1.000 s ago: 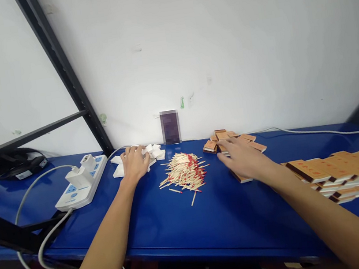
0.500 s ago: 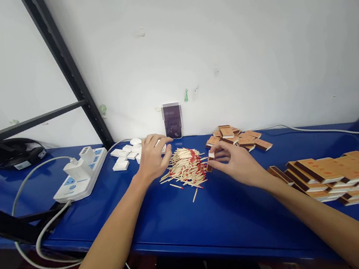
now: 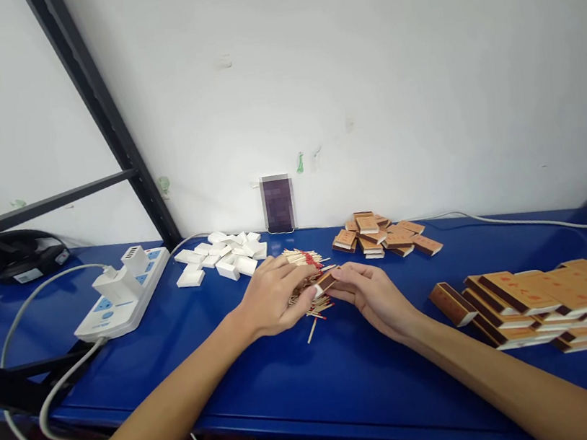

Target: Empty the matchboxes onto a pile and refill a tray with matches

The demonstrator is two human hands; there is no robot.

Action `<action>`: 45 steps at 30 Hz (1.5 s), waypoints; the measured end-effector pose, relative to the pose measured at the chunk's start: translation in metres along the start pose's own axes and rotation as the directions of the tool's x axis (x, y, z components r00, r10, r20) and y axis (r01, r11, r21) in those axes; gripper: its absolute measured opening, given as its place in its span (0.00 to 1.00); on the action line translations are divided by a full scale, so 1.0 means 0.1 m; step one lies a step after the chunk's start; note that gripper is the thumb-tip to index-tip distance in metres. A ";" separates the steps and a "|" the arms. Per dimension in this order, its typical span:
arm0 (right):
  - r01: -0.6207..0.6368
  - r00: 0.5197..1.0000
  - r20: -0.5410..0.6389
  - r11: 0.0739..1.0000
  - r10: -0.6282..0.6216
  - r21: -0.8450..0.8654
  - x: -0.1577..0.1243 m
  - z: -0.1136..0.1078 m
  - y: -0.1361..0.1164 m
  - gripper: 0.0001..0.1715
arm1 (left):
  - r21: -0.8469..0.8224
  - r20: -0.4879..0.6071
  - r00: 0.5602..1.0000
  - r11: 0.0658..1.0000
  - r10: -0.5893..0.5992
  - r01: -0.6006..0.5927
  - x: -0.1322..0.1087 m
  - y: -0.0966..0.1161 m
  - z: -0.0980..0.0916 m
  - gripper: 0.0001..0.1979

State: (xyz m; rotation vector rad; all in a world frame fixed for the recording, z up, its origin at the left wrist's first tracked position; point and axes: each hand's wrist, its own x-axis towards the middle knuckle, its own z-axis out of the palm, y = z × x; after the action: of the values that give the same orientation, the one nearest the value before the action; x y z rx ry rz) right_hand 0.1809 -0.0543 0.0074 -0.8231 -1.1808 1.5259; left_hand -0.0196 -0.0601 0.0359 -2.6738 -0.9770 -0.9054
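Over the match pile, a small matchbox (image 3: 326, 283) with brown striking sides and a white end is held between my two hands. My right hand (image 3: 375, 297) pinches its right end with closed fingers. At the white end, my left hand (image 3: 281, 296) has its thumb and fingertips closed on the box. The red-tipped matches (image 3: 304, 256) lie heaped beneath and behind my left hand, which hides part of them. One loose match (image 3: 312, 331) rests in front of the heap.
White inner trays (image 3: 220, 253) lie heaped at the back left, and orange-brown matchbox sleeves (image 3: 383, 233) at the back right. Stacked matchboxes (image 3: 550, 297) stand on the right. A power strip (image 3: 124, 302) with cables sits left. A dark phone-like device (image 3: 279, 204) leans on the wall.
My left hand has moved from beside the white trays toward me and right, onto the matchbox. My right hand has brought the box slightly left and tilted it toward the left hand.
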 end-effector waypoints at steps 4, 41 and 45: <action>0.076 0.995 0.066 0.994 -0.070 -0.083 0.00 -0.03 0.01 0.16 | -0.012 0.005 1.000 0.999 -0.030 0.030 -0.10 0.06 -0.01 0.16; 0.139 0.960 0.281 -0.844 -0.014 -0.517 -0.67 -0.63 -0.61 0.20 | 0.443 -0.029 0.915 0.815 -0.403 0.373 -0.44 -0.64 -0.16 0.21; 0.315 0.901 0.419 -0.829 0.109 -0.463 -0.63 -0.86 -0.54 0.29 | 0.452 0.100 0.945 0.860 -0.312 0.236 -0.45 -0.64 -0.12 0.18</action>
State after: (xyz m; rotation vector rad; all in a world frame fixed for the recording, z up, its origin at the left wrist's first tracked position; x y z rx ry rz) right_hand 0.2926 -0.0901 0.0298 -1.3429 -2.8724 -1.1702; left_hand -0.0928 -0.0385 0.0153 -2.2881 -1.4359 -0.4259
